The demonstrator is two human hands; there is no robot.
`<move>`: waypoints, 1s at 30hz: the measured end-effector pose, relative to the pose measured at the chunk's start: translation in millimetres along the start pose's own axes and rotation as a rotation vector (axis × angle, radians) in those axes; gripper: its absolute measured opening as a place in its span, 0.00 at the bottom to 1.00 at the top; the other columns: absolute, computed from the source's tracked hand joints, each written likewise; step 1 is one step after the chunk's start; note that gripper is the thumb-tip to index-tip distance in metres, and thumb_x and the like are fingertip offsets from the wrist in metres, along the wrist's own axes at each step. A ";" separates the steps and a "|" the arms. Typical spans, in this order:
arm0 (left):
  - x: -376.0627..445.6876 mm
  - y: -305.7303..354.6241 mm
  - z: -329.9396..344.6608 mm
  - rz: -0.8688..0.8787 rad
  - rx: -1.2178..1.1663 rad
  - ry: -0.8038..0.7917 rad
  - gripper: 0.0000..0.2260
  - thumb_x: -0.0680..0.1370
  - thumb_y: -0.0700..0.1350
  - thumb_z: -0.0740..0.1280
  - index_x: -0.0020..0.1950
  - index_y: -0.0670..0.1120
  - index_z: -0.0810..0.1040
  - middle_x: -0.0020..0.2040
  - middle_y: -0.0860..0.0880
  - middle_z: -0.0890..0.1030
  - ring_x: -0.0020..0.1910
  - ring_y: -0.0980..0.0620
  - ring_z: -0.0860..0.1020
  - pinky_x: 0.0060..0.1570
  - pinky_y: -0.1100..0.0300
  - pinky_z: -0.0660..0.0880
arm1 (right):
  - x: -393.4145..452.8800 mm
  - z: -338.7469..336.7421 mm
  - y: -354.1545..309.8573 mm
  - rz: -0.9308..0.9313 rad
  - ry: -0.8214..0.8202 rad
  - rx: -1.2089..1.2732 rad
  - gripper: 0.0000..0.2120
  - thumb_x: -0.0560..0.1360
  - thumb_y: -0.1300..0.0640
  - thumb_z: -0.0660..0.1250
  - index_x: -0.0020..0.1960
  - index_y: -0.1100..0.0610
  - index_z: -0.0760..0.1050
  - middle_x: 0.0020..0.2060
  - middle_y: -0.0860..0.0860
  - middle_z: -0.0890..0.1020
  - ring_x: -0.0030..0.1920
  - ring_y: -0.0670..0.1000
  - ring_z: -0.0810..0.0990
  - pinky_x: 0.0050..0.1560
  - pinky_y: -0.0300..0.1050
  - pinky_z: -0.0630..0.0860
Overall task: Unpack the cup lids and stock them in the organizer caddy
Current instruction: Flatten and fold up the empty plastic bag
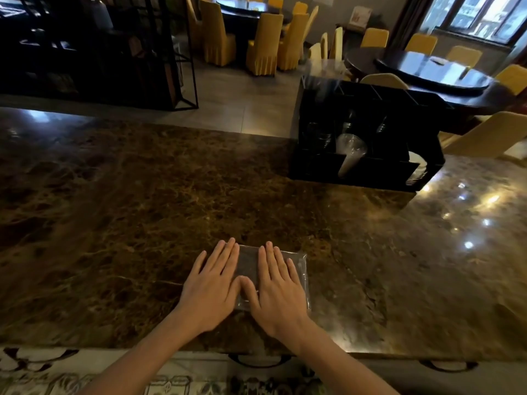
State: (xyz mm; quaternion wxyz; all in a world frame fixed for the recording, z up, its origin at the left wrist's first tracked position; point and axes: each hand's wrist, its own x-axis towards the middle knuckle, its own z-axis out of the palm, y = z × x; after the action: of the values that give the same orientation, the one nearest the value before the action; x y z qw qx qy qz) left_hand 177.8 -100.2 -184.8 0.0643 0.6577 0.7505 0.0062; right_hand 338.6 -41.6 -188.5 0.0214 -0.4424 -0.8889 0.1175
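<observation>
While both hands [245, 283] press flat on the emptied clear plastic bag [299, 269], the black organizer caddy [368, 166] beyond looks stocked.

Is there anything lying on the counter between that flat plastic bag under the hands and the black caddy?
Nothing visible: bare marble counter runs from the plastic bag to the caddy, far right.

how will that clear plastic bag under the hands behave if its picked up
The clear plastic bag lies flat and thin under both open hands, so it is probably floppy and very light. Its glossy film on the polished marble counter suggests it may slide easily when pushed.
</observation>
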 end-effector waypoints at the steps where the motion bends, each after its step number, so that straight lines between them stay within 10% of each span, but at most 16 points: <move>1: 0.5 -1.4 0.7 0.002 -0.012 -0.001 0.34 0.77 0.62 0.30 0.82 0.48 0.38 0.82 0.51 0.38 0.81 0.52 0.39 0.79 0.49 0.44 | -2.1 0.3 4.0 0.018 0.012 -0.007 0.39 0.81 0.30 0.33 0.83 0.54 0.38 0.82 0.50 0.39 0.81 0.50 0.35 0.78 0.49 0.32; 11: 3.8 -11.4 1.6 0.027 0.034 -0.090 0.35 0.78 0.66 0.32 0.81 0.50 0.36 0.82 0.52 0.37 0.80 0.53 0.37 0.78 0.49 0.41 | -25.0 -5.8 47.1 0.145 0.025 -0.046 0.42 0.78 0.27 0.34 0.82 0.53 0.35 0.82 0.48 0.36 0.81 0.49 0.32 0.78 0.52 0.30; 17: 30.2 -9.7 -34.9 0.109 0.002 -0.147 0.34 0.79 0.66 0.57 0.81 0.53 0.54 0.80 0.53 0.57 0.79 0.52 0.53 0.76 0.39 0.42 | -25.3 -4.9 50.2 0.131 0.046 -0.043 0.42 0.78 0.27 0.34 0.83 0.53 0.36 0.82 0.48 0.38 0.81 0.49 0.33 0.77 0.52 0.29; 30: 89.1 4.1 -88.4 0.146 -0.133 -0.513 0.27 0.70 0.62 0.73 0.65 0.55 0.73 0.54 0.56 0.79 0.53 0.55 0.78 0.59 0.53 0.69 | -25.7 -11.2 52.5 0.054 0.081 -0.062 0.44 0.77 0.25 0.34 0.83 0.51 0.39 0.83 0.47 0.40 0.81 0.50 0.32 0.78 0.53 0.29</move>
State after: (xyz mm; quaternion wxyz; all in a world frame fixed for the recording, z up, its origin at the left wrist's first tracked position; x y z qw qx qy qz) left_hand 161.3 -5.0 -104.7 0.2947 0.6844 0.6583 -0.1067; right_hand 396.8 -29.3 -187.9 0.0405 -0.4711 -0.8782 0.0724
